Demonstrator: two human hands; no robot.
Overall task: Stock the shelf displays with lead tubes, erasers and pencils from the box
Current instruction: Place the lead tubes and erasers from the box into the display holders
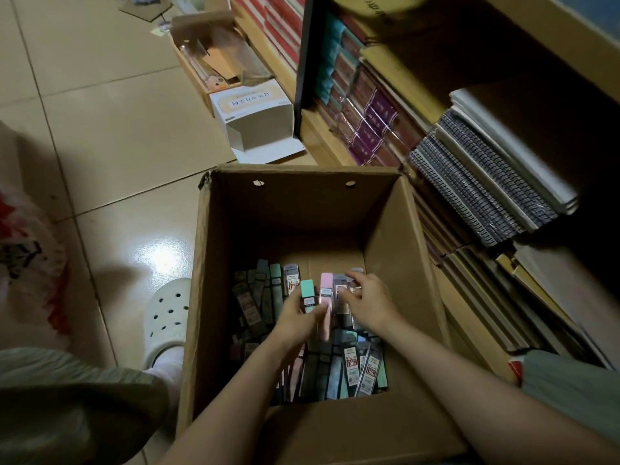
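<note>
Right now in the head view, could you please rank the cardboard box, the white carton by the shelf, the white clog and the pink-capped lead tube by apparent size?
1. cardboard box
2. white carton
3. white clog, though it sits nearer the camera than the carton, so that order is unsure
4. pink-capped lead tube

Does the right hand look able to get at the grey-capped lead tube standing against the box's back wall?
Probably yes. The right hand is already inside the open box, and the grey-capped lead tube stands just to its left with nothing covering it.
</note>
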